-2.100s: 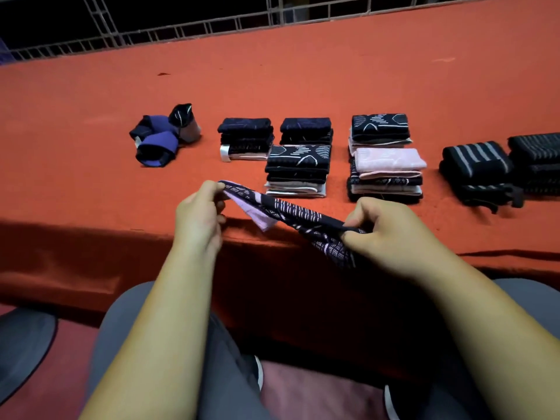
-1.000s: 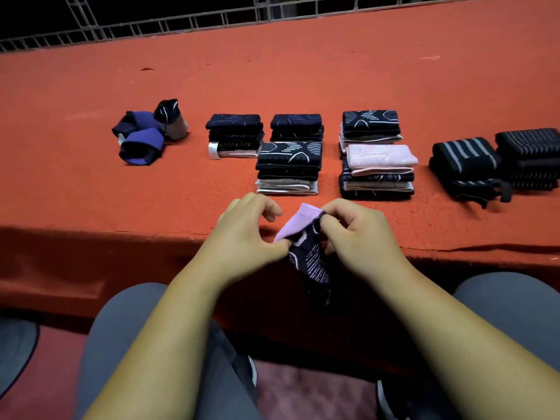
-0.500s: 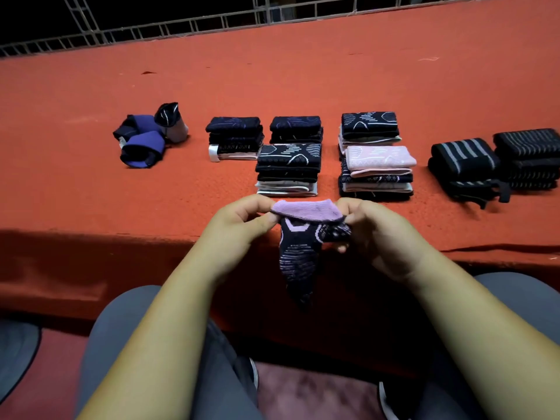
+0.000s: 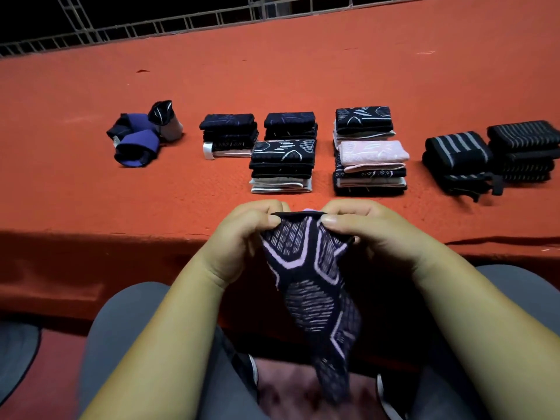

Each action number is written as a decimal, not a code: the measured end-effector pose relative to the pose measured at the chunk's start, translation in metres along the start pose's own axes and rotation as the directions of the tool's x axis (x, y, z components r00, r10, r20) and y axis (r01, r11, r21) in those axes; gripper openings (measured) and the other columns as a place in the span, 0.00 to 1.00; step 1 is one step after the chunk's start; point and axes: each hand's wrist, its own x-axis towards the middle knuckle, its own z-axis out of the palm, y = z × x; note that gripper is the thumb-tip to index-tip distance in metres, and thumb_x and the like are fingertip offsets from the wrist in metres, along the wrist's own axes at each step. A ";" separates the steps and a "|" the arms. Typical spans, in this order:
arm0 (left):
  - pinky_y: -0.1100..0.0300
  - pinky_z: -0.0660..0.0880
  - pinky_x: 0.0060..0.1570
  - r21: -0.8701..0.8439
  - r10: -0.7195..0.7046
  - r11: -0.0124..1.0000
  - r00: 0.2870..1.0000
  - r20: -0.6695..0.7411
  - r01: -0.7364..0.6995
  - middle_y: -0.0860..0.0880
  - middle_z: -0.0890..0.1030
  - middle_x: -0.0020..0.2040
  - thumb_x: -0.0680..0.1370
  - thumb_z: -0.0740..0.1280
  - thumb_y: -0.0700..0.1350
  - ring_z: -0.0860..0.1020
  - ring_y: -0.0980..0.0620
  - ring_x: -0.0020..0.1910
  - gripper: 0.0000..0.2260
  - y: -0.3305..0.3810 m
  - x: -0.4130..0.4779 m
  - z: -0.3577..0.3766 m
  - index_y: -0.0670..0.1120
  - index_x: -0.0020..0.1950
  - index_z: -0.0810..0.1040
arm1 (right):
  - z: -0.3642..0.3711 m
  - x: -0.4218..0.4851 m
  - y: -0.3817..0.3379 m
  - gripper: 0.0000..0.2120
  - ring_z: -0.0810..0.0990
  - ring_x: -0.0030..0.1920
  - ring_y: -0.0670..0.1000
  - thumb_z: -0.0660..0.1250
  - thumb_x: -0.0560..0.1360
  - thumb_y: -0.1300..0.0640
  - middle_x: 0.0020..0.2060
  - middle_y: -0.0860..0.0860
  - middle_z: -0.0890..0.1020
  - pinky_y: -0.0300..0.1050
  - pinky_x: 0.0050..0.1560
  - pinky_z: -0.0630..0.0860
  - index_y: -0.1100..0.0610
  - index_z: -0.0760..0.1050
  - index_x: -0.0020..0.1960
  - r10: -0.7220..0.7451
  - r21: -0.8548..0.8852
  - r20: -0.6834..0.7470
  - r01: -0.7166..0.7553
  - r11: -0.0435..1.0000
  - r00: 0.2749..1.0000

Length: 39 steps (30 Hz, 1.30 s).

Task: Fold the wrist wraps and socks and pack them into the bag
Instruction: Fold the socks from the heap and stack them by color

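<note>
While it hangs in front of the near edge of the table [image 4: 91, 207], the dark sock [image 4: 315, 298] with lilac lines is held cuff uppermost, its toe trailing down between the knees of the grey trousers [image 4: 127, 328]. Left hand [image 4: 242, 237]: thumb and curled fingers pinch the left side of the cuff. Right hand [image 4: 372, 234]: the same pinch on the right side, so the cuff is stretched between the two thumbs. On the red-covered table, well beyond the hands: five stacks of folded socks, namely a far-left stack [image 4: 228, 133], a far-middle stack [image 4: 289, 125], a near-middle stack [image 4: 283, 165], a far-right stack [image 4: 363, 122], and a near-right stack [image 4: 371, 168] topped with a pink pair. To the right of these: two piles of black striped wrist wraps [image 4: 457, 159], touching. At far left: loosely rolled purple pieces [image 4: 136, 140]; sock or wrap cannot be told. Behind the table: a metal railing [image 4: 181, 22].
</note>
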 end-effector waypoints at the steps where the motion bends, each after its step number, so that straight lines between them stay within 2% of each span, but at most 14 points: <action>1: 0.48 0.59 0.38 0.014 0.012 1.000 1.000 -0.007 -0.011 0.46 0.69 0.36 0.72 0.65 0.45 0.66 0.48 0.36 0.10 0.000 0.000 0.001 0.46 0.34 0.67 | 0.002 -0.001 0.000 0.09 0.78 0.36 0.48 0.70 0.79 0.58 0.35 0.51 0.81 0.42 0.39 0.73 0.54 0.83 0.40 0.009 0.002 0.021 -0.009 1.000 1.000; 4: 0.50 0.63 0.43 0.128 0.038 0.991 0.999 -0.028 -0.034 0.47 0.72 0.41 0.75 0.67 0.42 0.69 0.48 0.42 0.08 -0.002 0.001 -0.003 0.47 0.37 0.71 | 0.006 -0.001 0.000 0.13 0.73 0.36 0.49 0.68 0.81 0.58 0.33 0.50 0.77 0.46 0.39 0.67 0.54 0.79 0.37 -0.006 0.029 0.022 0.005 1.000 1.000; 7: 0.51 0.71 0.52 0.170 0.011 0.985 0.985 -0.173 0.018 0.47 0.78 0.50 0.78 0.68 0.43 0.75 0.48 0.50 0.03 -0.004 0.002 -0.010 0.44 0.49 0.79 | 0.004 0.002 0.003 0.16 0.68 0.38 0.51 0.67 0.84 0.56 0.35 0.52 0.72 0.48 0.41 0.63 0.54 0.77 0.37 -0.077 -0.062 -0.071 0.072 0.995 0.995; 11: 0.54 0.77 0.45 0.250 -0.036 0.958 0.924 -0.380 0.141 0.51 0.80 0.51 0.77 0.73 0.54 0.79 0.52 0.49 0.18 -0.007 0.002 -0.007 0.47 0.63 0.78 | 0.001 0.007 0.006 0.11 0.76 0.42 0.42 0.72 0.81 0.52 0.37 0.41 0.78 0.35 0.47 0.69 0.50 0.85 0.40 -0.268 -0.435 -0.240 0.143 0.889 0.933; 14: 0.54 0.81 0.54 0.357 -0.046 0.919 0.946 -0.322 0.166 0.54 0.83 0.57 0.72 0.76 0.61 0.84 0.54 0.54 0.25 -0.009 -0.001 0.001 0.50 0.63 0.77 | 0.003 0.011 0.010 0.03 0.78 0.44 0.39 0.75 0.80 0.53 0.38 0.40 0.77 0.32 0.48 0.69 0.49 0.88 0.50 -0.409 -0.614 -0.255 0.180 0.768 0.876; 17: 0.53 0.80 0.62 0.342 -0.086 0.926 0.971 -0.225 0.161 0.53 0.84 0.63 0.71 0.80 0.54 0.84 0.52 0.62 0.27 -0.010 -0.004 0.010 0.50 0.67 0.77 | 0.005 0.014 0.013 0.05 0.78 0.45 0.44 0.76 0.79 0.54 0.40 0.44 0.75 0.35 0.49 0.69 0.50 0.89 0.54 -0.517 -0.719 -0.230 0.213 0.661 0.824; 21: 0.57 0.80 0.59 0.223 -0.047 0.969 0.965 -0.257 0.106 0.45 0.84 0.64 0.75 0.77 0.32 0.84 0.49 0.62 0.23 -0.018 0.002 0.018 0.42 0.68 0.77 | 0.005 0.013 0.011 0.11 0.77 0.46 0.43 0.78 0.77 0.57 0.45 0.44 0.78 0.35 0.50 0.69 0.51 0.86 0.58 -0.585 -0.774 -0.249 0.205 0.600 0.772; 23: 0.62 0.79 0.51 0.192 -0.027 0.977 0.945 -0.327 0.094 0.40 0.85 0.61 0.76 0.74 0.28 0.85 0.51 0.56 0.19 -0.021 0.006 0.017 0.39 0.65 0.79 | 0.003 0.012 0.011 0.14 0.77 0.43 0.44 0.78 0.77 0.59 0.48 0.46 0.79 0.36 0.49 0.72 0.50 0.84 0.61 -0.566 -0.760 -0.285 0.178 0.625 0.774; 26: 0.61 0.75 0.40 0.190 -0.024 0.976 0.926 -0.378 0.103 0.39 0.86 0.54 0.77 0.73 0.29 0.81 0.51 0.44 0.15 -0.021 0.009 0.011 0.42 0.62 0.81 | -0.002 0.013 0.012 0.21 0.78 0.42 0.48 0.78 0.77 0.57 0.55 0.50 0.79 0.37 0.52 0.75 0.48 0.79 0.67 -0.492 -0.707 -0.375 0.101 0.700 0.786; 28: 0.58 0.74 0.42 0.143 -0.019 0.986 0.918 -0.396 0.082 0.39 0.86 0.54 0.76 0.73 0.31 0.80 0.49 0.45 0.15 -0.023 0.009 0.007 0.43 0.61 0.82 | -0.008 0.014 0.016 0.23 0.79 0.45 0.48 0.77 0.77 0.51 0.56 0.47 0.79 0.42 0.53 0.77 0.47 0.76 0.70 -0.378 -0.680 -0.435 -0.022 0.733 0.818; 30: 0.55 0.77 0.48 0.073 -0.021 0.996 0.911 -0.411 0.056 0.41 0.87 0.53 0.76 0.74 0.31 0.82 0.48 0.49 0.15 -0.023 0.008 0.006 0.43 0.61 0.83 | -0.013 0.014 0.020 0.17 0.81 0.47 0.45 0.75 0.78 0.46 0.51 0.42 0.83 0.46 0.55 0.79 0.47 0.79 0.66 -0.248 -0.663 -0.439 -0.125 0.739 0.864; 32: 0.55 0.78 0.49 0.047 -0.023 0.998 0.909 -0.416 0.047 0.44 0.87 0.51 0.76 0.74 0.31 0.83 0.49 0.48 0.15 -0.023 0.008 0.005 0.43 0.61 0.83 | -0.016 0.015 0.024 0.09 0.83 0.47 0.43 0.74 0.80 0.47 0.48 0.46 0.88 0.51 0.57 0.80 0.51 0.84 0.57 -0.187 -0.611 -0.396 -0.106 0.785 0.899; 34: 0.58 0.75 0.44 0.049 -0.033 0.997 0.913 -0.406 0.057 0.46 0.85 0.49 0.77 0.75 0.33 0.80 0.50 0.44 0.13 -0.023 0.008 0.002 0.43 0.60 0.83 | -0.018 0.016 0.023 0.05 0.83 0.47 0.43 0.74 0.81 0.55 0.49 0.49 0.89 0.50 0.56 0.80 0.54 0.86 0.55 -0.191 -0.504 -0.374 -0.026 0.863 0.908; 39: 0.55 0.82 0.50 0.053 -0.091 0.991 0.903 -0.419 0.124 0.42 0.86 0.51 0.80 0.74 0.40 0.84 0.49 0.48 0.05 -0.022 0.006 -0.008 0.44 0.55 0.86 | -0.019 0.014 0.021 0.07 0.85 0.50 0.45 0.74 0.80 0.60 0.53 0.54 0.89 0.43 0.55 0.80 0.57 0.86 0.57 -0.205 -0.326 -0.367 0.081 0.942 0.907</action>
